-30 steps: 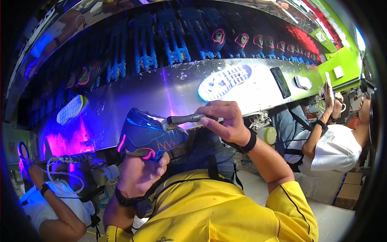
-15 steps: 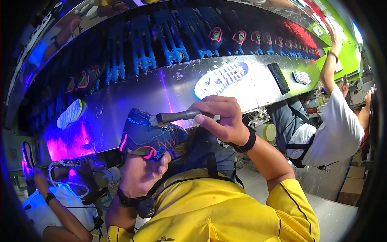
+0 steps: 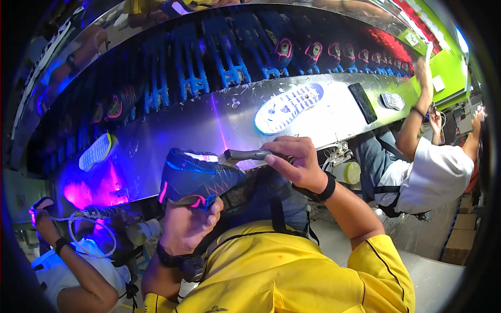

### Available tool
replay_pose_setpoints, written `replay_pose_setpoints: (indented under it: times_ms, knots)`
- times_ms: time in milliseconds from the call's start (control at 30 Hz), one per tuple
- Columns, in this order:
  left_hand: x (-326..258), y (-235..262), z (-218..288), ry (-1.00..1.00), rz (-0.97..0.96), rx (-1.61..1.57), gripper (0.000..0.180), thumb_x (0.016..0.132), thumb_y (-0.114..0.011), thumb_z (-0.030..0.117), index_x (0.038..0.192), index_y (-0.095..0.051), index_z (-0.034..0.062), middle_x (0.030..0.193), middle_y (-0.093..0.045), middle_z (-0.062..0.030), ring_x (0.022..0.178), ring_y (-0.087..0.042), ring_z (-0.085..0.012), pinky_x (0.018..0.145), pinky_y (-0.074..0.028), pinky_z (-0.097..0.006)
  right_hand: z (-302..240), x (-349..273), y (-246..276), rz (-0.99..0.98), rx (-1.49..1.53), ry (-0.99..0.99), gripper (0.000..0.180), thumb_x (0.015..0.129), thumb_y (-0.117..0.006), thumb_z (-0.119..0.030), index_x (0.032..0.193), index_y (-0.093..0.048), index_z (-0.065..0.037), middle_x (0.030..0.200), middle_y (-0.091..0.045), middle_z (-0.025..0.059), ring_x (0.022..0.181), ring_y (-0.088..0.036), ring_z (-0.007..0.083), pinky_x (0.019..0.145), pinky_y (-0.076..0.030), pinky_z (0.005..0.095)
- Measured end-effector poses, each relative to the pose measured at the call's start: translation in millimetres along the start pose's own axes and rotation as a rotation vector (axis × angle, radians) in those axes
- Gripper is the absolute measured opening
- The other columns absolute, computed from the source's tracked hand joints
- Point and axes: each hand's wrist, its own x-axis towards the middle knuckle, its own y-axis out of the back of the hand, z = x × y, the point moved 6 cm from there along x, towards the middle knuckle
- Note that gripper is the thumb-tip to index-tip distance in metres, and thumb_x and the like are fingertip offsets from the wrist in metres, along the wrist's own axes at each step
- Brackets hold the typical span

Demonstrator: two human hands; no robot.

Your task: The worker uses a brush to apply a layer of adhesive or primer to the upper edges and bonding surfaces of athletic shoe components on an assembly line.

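My left hand (image 3: 189, 227) holds up a dark blue shoe upper (image 3: 193, 180) with pink and bright blue trim, its underside turned upward. The fingers are curled at the collar, and part of the grip is hidden by the shoe. Between the thumb and fingers of my right hand (image 3: 300, 159) is a brush (image 3: 249, 155) with a dark handle. Its short bristles touch the front part of the underside, towards the toe. A pale, shiny strip shows along the underside behind the bristles.
On the metal ledge ahead lie a white shoe sole (image 3: 287, 109), another sole (image 3: 96, 152) at left, a black phone (image 3: 362, 103) and a small grey sole-like piece (image 3: 392, 100). Beyond are blue racks (image 3: 229, 70) with shoe uppers. Co-workers in white shirts sit at both sides.
The brush has moved right along the underside, from the middle towards the toe, uncovering the pale strip. My left hand still holds the shoe upper. The right-hand co-worker's arm has lowered.
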Motion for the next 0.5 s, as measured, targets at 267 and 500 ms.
replay_pose_setpoints:
  times_ms: [267, 500]
  knots:
    - [18.0, 16.1, 23.5, -0.211, -0.003, 0.285, 0.07, 0.102, -0.051, 0.056, 0.136, -0.059, -0.0048, 0.103, -0.069, -0.0272, 0.082, -0.069, -0.0357, 0.075, -0.06, -0.042, 21.9, 8.6, -20.5, -0.05, 0.013, -0.337, 0.02, 0.096, -0.076, -0.021, 0.093, -0.081, -0.001, 0.068, -0.068, 0.0104, 0.056, -0.061, 0.0187, 0.056, -0.045, 0.0343]
    - [25.9, 60.3, 61.8, -0.382, 0.032, 0.457, 0.056, 0.1, -0.056, 0.037, 0.134, -0.064, -0.0058, 0.121, -0.076, -0.0194, 0.109, -0.075, -0.0316, 0.097, -0.06, -0.049, -40.2, -4.8, -28.5, -0.028, -0.198, -0.024, 0.017, 0.094, -0.074, -0.02, 0.101, -0.079, -0.005, 0.073, -0.068, 0.0126, 0.057, -0.064, 0.0323, 0.055, -0.049, 0.0423]
